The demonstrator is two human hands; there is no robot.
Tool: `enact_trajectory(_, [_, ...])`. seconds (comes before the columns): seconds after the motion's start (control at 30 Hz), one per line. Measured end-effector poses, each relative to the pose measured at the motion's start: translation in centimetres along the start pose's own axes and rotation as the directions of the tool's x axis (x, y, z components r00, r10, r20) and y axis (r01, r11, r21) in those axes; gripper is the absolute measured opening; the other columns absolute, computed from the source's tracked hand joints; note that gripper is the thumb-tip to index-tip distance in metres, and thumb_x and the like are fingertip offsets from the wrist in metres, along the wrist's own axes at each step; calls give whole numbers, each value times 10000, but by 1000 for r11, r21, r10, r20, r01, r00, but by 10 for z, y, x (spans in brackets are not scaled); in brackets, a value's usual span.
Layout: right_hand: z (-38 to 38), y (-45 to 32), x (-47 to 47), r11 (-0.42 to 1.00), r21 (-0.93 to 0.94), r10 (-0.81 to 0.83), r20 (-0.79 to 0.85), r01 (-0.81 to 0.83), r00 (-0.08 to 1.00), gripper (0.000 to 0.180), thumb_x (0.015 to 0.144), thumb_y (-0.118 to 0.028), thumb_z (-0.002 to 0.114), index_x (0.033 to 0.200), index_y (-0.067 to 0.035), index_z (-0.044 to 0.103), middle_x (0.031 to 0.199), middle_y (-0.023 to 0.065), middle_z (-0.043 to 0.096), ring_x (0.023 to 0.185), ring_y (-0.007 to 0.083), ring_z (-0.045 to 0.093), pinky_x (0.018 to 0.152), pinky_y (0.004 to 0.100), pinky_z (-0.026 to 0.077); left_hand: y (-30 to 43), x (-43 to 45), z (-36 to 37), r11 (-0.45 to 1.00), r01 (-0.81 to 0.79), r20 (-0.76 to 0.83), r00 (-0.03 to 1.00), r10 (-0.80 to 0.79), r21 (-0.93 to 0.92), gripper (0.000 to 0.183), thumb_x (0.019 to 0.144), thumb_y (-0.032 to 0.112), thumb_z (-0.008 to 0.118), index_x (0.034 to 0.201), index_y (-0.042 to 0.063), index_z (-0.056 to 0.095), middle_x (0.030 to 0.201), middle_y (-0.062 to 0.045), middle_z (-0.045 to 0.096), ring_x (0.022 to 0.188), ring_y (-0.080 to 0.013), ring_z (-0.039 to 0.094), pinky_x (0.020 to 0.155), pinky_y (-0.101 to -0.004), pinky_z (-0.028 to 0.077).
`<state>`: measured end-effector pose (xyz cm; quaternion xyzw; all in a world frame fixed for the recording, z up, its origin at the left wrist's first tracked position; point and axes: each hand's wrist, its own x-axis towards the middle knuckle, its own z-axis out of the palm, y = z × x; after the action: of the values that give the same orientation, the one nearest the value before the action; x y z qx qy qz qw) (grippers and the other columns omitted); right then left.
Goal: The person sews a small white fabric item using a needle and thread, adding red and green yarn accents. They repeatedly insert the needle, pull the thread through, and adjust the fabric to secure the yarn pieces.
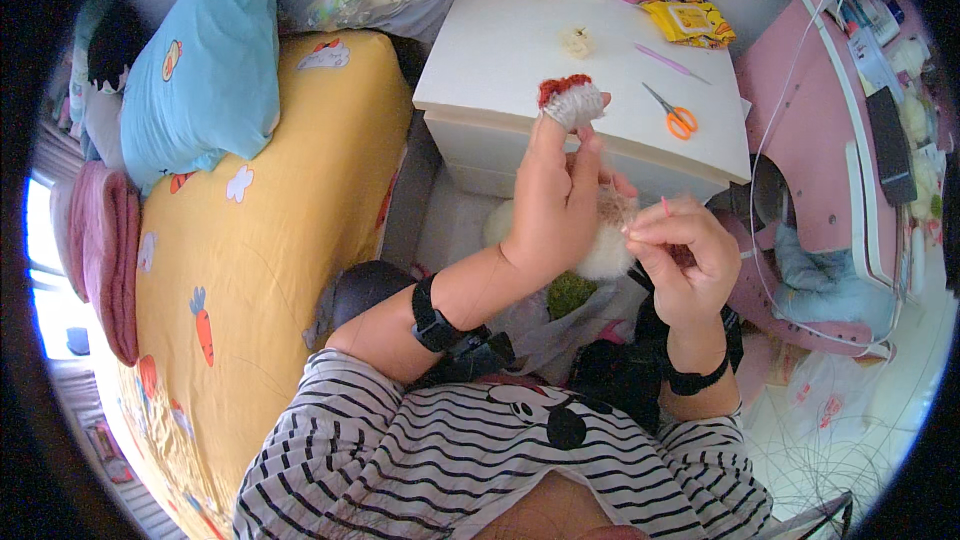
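Observation:
My left hand [555,202] is raised in front of the white cabinet and holds a small red and white crocheted piece [571,101] at its fingertips. Close by on the right, my right hand [690,240] has its thumb and index finger pinched together on a fine strand, too small to make out clearly. A thin pink bit [665,206] shows at its index finger. Fuzzy brownish yarn [616,204] lies between the hands, partly hidden by my left fingers. Lower down are a fluffy cream yarn ball [609,256] and a green one [570,294].
On the white cabinet [495,52] lie orange-handled scissors [681,122], a purple crochet hook [670,62], a small cream tuft [577,43] and a yellow wipes pack [690,20]. A yellow-sheeted bed [300,165] stands left. A white cable [766,127] hangs by the pink desk [795,105] at right.

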<state>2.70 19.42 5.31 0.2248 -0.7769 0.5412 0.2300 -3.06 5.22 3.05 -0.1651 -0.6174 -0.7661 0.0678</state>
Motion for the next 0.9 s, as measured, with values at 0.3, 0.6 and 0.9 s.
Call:
enact_trajectory(0.3, [-11, -1, 2, 999, 48, 6, 56, -8, 998, 130, 738, 30, 734, 818, -31, 652, 815, 78, 691, 655, 137, 590, 608, 241, 458, 3, 4, -7, 997, 73, -6, 997, -74, -18, 313, 1016, 84, 421, 1326, 46, 407, 1039, -72, 497, 703, -156, 662, 595, -271, 537])
enact_trajectory(0.6, [-12, -2, 2, 981, 176, 86, 5, -85, 996, 95, 773, -37, 734, 790, -21, 642, 767, 86, 660, 655, 137, 585, 612, 243, 450, 4, 6, -15, 999, 41, 8, 999, -41, 12, 314, 987, -6, 424, 1297, 43, 427, 1011, -50, 474, 689, -145, 640, 734, -303, 559])
enact_trajectory(0.9, [-12, 0, 6, 992, 124, 16, 2, -16, 1000, 71, 812, -9, 689, 837, -18, 623, 874, 127, 691, 724, 148, 629, 658, 248, 481, 3, 7, -19, 990, 124, 84, 989, -118, -70, 317, 994, 6, 417, 1310, 27, 418, 1018, -77, 503, 732, -160, 636, 736, -319, 558])
